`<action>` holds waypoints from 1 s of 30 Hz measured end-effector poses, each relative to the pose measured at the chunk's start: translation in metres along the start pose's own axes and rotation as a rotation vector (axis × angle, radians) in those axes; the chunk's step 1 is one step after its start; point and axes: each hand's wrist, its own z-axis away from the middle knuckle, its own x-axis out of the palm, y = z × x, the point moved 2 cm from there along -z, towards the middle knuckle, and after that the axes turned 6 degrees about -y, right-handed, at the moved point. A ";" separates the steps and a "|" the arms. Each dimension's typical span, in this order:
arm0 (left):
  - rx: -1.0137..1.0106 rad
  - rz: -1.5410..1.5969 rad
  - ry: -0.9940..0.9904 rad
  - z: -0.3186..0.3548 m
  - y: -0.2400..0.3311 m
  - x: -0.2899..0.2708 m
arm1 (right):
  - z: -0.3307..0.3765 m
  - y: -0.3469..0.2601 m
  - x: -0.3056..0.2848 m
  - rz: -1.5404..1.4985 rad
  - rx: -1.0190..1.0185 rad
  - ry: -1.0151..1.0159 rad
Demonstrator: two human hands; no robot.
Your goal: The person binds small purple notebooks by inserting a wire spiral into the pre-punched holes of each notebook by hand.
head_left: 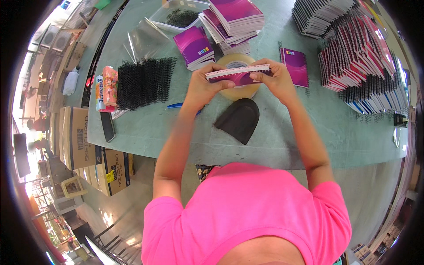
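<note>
Notebook (240,80) with a purple cover, held over the desk (150,132), its punched edge turned upward and overlapping a roll of tape (243,93) in this view; whether the two touch cannot be told. The left hand (206,82) pinches one end, thumb on the cover; the right hand (275,77) grips the other end likewise. Being paper, the notebook is probably light and bendable, with a smooth, slightly slippery cover. Its holes look unbound, so the sheets may slide apart; a firm hold at both ends, clear of the punched edge, suits it best.
</note>
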 end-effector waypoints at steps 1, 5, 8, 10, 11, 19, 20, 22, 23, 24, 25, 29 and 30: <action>0.016 0.055 0.004 -0.003 0.001 0.001 | 0.000 -0.003 0.000 0.008 -0.010 0.004; 0.017 -0.049 0.024 -0.002 -0.022 0.015 | 0.002 0.019 0.008 0.158 0.026 0.120; -0.014 -0.064 -0.024 -0.003 -0.029 0.010 | 0.002 0.021 0.011 0.147 -0.082 0.140; 0.010 -0.052 -0.057 -0.002 -0.031 0.004 | 0.003 0.000 0.021 0.433 -0.388 0.300; 0.056 -0.050 -0.058 0.000 -0.030 0.003 | 0.003 -0.027 0.030 0.715 -0.628 0.428; 0.211 -0.569 -0.171 0.003 0.006 -0.037 | 0.001 -0.027 0.057 1.174 -0.506 0.032; 0.084 -0.535 -0.107 0.004 0.002 -0.058 | 0.002 -0.024 0.058 1.185 -0.519 0.023; -0.058 -0.607 0.052 -0.002 -0.012 -0.100 | 0.004 -0.021 0.060 1.207 -0.540 0.011; -0.075 -0.717 0.152 -0.006 -0.023 -0.116 | 0.003 -0.022 0.061 1.191 -0.550 -0.001; -0.094 -0.867 0.234 -0.009 -0.039 -0.124 | 0.002 -0.024 0.063 1.176 -0.563 -0.013; -0.109 -1.017 0.320 -0.009 -0.057 -0.131 | 0.000 -0.028 0.064 1.163 -0.581 -0.023; -0.264 -1.301 0.370 -0.026 -0.076 -0.119 | -0.006 -0.032 0.057 1.192 -0.691 -0.108; -0.232 -1.325 0.376 -0.028 -0.075 -0.121 | -0.009 -0.033 0.055 1.180 -0.693 -0.122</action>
